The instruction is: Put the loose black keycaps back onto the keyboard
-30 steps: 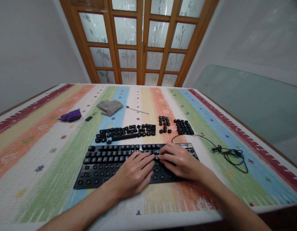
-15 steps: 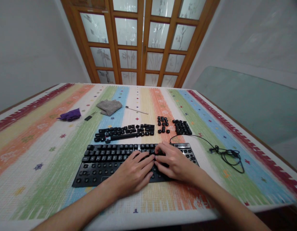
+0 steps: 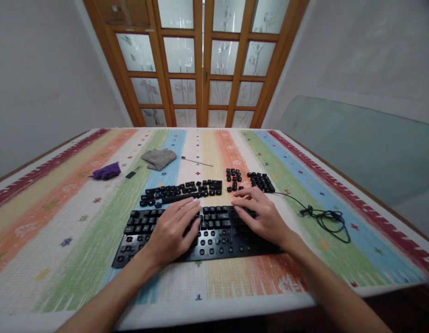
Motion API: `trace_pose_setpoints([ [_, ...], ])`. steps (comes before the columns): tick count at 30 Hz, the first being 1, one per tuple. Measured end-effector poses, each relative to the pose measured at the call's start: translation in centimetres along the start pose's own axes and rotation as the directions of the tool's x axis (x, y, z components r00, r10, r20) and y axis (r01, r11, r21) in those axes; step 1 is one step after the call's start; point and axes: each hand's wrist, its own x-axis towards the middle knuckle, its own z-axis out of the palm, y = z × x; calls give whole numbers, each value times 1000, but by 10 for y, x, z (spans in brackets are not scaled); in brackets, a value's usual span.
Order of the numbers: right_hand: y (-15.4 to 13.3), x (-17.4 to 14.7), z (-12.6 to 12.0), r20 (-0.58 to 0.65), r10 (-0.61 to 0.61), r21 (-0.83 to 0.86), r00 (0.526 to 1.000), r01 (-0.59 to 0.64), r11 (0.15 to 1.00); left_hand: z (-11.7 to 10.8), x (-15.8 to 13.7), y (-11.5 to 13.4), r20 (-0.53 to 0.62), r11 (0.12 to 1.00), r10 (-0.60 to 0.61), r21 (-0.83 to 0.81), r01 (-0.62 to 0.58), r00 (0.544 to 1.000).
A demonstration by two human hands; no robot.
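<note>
A black keyboard (image 3: 214,231) lies on the striped tablecloth near the front edge, with many of its keys off. My left hand (image 3: 172,229) rests flat on its left-middle part, fingers spread toward the top row. My right hand (image 3: 261,215) lies palm down over its right part, fingers reaching the upper edge. Neither hand holds anything. Loose black keycaps sit beyond the keyboard: a long row (image 3: 181,190), a small cluster (image 3: 234,179) and a block (image 3: 261,181).
The keyboard's black cable (image 3: 325,219) coils at the right. A grey cloth (image 3: 159,158), a purple cloth (image 3: 106,171), a small black tool (image 3: 130,175) and a thin stick (image 3: 197,161) lie farther back. Wooden glass-paned doors (image 3: 200,64) stand behind the table.
Both hands have moved apart and up the keyboard: the left went left, the right went toward the upper right edge. The view has tilted slightly.
</note>
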Motion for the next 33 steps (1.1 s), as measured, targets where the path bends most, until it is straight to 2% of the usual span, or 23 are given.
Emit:
trace_pose_setpoints([
  [3,-3,1,11,113,-68,-24,991,71,997,-3,-1,-16,-20,997,-63,46,64,998],
  [6,-4,3,22,205,-115,5,972,116,993,-2,-4,-23,5,998,-38,44,37,999],
  [9,-3,5,27,222,-122,23,967,120,993,-1,-4,-24,-7,999,-10,33,10,1000],
  [13,-4,9,24,222,-125,8,967,127,992,-10,-2,-29,-84,999,-18,37,22,996],
  [18,-4,12,19,125,-137,16,983,136,991,-35,1,-51,-197,981,-152,90,172,968],
  [22,-5,10,21,177,-144,70,974,133,989,-59,-2,-85,-240,925,-299,167,342,924],
  [24,-7,7,24,200,-152,82,968,138,987,-69,-5,-107,-184,893,-381,178,412,906],
  [26,-9,5,26,190,-150,78,970,137,988,-78,-9,-130,-9,870,-477,139,473,879],
  [27,-9,3,27,180,-146,72,973,135,988,-81,-12,-140,109,858,-512,103,503,852],
  [30,-10,-2,26,146,-135,56,980,128,990,-83,-18,-164,270,848,-522,65,526,809],
  [33,-10,-6,25,107,-133,41,985,129,991,-78,-21,-175,351,832,-528,35,553,773],
])
